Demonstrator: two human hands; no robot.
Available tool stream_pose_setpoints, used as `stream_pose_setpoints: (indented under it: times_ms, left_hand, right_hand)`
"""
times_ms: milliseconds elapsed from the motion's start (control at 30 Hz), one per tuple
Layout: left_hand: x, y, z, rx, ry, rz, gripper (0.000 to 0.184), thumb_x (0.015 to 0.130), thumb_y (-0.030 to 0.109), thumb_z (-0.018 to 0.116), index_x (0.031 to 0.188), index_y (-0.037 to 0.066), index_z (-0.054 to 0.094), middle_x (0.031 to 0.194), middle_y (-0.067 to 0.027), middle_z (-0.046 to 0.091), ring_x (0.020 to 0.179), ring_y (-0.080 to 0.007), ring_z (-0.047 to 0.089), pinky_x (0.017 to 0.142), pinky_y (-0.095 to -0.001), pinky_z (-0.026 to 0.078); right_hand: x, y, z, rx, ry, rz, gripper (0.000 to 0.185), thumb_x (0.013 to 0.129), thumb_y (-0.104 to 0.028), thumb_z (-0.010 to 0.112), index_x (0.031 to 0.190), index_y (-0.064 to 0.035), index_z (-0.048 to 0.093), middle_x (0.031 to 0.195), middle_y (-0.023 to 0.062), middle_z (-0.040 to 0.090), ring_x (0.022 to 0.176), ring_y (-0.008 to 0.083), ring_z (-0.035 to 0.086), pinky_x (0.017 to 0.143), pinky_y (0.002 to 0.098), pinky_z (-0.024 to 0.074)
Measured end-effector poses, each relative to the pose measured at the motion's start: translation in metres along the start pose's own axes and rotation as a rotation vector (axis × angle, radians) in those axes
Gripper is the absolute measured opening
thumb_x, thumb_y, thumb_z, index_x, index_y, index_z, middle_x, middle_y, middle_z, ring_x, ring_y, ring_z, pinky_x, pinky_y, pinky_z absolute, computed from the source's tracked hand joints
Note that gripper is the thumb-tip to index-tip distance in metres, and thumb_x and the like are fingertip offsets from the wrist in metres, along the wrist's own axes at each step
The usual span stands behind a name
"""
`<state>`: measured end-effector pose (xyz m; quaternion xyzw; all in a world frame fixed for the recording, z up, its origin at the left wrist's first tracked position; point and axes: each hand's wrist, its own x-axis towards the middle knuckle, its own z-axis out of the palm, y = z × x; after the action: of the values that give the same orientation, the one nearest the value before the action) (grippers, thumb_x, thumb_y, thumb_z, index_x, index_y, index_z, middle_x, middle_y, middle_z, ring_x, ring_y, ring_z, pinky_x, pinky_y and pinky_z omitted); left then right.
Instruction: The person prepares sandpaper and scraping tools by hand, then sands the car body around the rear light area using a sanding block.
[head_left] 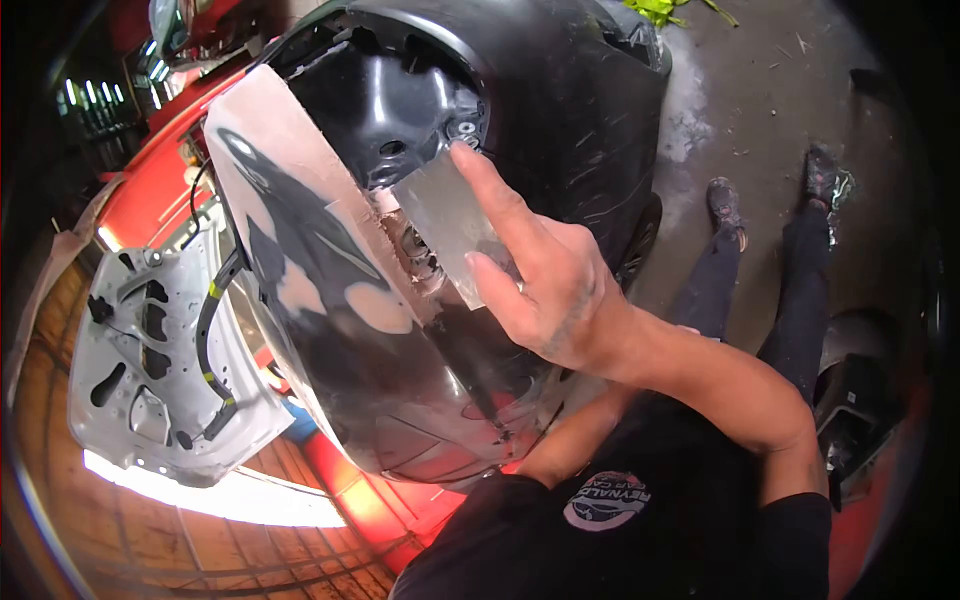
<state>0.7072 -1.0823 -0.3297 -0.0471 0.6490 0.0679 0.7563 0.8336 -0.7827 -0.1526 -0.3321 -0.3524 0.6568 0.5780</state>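
Note:
My right hand grips a thin, flat grey rectangular sheet, its index finger stretched along one edge and the thumb on the near side. Whether the sheet is sandpaper or a spreader I cannot tell. It lies over the edge of a dark car body panel, by a rough torn spot. Pale pinkish filler runs along this panel's edge, with rounded sanded patches lower down. My left forearm passes beneath the right one, which hides the left hand's fingers.
A deep black recess opens in the car body beside the dark bumper. On the left stands a white car panel with cutouts. My legs are on the grey floor at right, near a black object.

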Motion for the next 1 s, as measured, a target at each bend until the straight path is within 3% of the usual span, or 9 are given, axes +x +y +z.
stream_pose_setpoints:
  times_ms: [100, 300, 433, 500, 1000]
  left_hand:
    - [0.006, -0.005, -0.013, 0.065, -0.009, -0.047, 0.033, 0.097, 0.019, 0.071, 0.125, 0.004, 0.059, 0.107, -0.009, 0.069, 0.095, -0.0179, 0.067, 0.086, -0.0368, 0.055]
    - [0.042, -0.032, -0.048, 0.267, -0.025, 0.076, 0.041, 0.094, 0.026, 0.076, 0.125, 0.005, 0.059, 0.103, -0.0084, 0.068, 0.092, -0.0175, 0.065, 0.081, -0.036, 0.054]
    - [0.04, -0.025, -0.047, 0.419, 0.052, 0.055, 0.034, 0.093, 0.018, 0.073, 0.122, 0.0, 0.065, 0.105, -0.0082, 0.069, 0.098, -0.0154, 0.062, 0.089, -0.0334, 0.049]
    - [0.04, -0.026, -0.048, 0.342, 0.033, 0.062, 0.033, 0.093, 0.018, 0.073, 0.12, 0.0, 0.066, 0.104, -0.0078, 0.069, 0.098, -0.0151, 0.062, 0.089, -0.033, 0.049]
    - [0.04, -0.026, -0.049, 0.383, 0.048, 0.086, 0.031, 0.093, 0.018, 0.072, 0.118, 0.0, 0.067, 0.103, -0.0076, 0.069, 0.097, -0.0146, 0.062, 0.089, -0.0319, 0.047]
  right_hand:
    - [-0.011, 0.02, 0.016, 0.006, 0.099, -0.157, 0.076, 0.086, 0.006, 0.063, 0.155, 0.0061, 0.032, 0.131, 0.0288, 0.063, 0.095, 0.0371, 0.073, 0.084, 0.0363, 0.0557]
    - [-0.022, 0.03, 0.036, 0.19, 0.131, -0.109, 0.074, 0.085, 0.009, 0.064, 0.153, 0.0056, 0.034, 0.137, 0.0254, 0.061, 0.107, 0.032, 0.073, 0.09, 0.0347, 0.0554]
    - [-0.023, 0.035, 0.046, 0.211, 0.161, -0.166, 0.073, 0.084, 0.008, 0.064, 0.151, 0.0063, 0.036, 0.142, 0.0253, 0.057, 0.117, 0.0359, 0.068, 0.097, 0.0356, 0.0537]
    - [-0.022, 0.036, 0.052, 0.209, 0.176, -0.208, 0.073, 0.084, 0.008, 0.064, 0.151, 0.0072, 0.036, 0.144, 0.0257, 0.055, 0.121, 0.0381, 0.066, 0.099, 0.0367, 0.0529]
    - [-0.016, 0.031, 0.062, 0.16, 0.204, -0.254, 0.074, 0.082, 0.007, 0.062, 0.15, 0.0122, 0.034, 0.148, 0.0308, 0.049, 0.127, 0.0441, 0.06, 0.105, 0.0395, 0.0504]
